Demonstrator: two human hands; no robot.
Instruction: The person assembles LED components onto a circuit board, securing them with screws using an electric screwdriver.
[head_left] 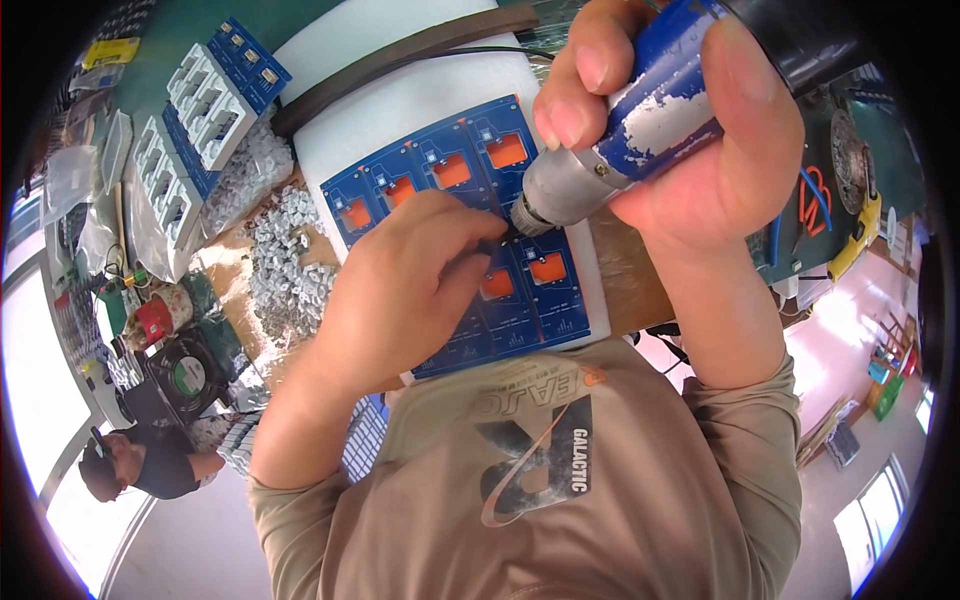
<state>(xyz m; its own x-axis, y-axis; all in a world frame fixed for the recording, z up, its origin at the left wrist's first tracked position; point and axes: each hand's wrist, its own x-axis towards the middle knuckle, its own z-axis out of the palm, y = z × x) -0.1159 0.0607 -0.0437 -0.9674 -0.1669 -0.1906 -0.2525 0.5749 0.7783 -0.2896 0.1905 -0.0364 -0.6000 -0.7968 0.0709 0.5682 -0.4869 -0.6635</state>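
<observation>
My right hand is wrapped round a worn blue and silver power screwdriver, which slants down to the left. Its nose is over a panel of blue circuit boards with orange-backed cutouts, lying on white foam. My left hand rests on the panel with fingers pinched right beside the driver's tip. Something small and dark shows at those fingertips, but I cannot make out what it is. The point where the tip meets the board is hidden.
White foam lies under the panel, with a dark bar across its far part. At left is a heap of small grey parts near white plastic frames. A fan and another person are lower left; orange-handled pliers lie right.
</observation>
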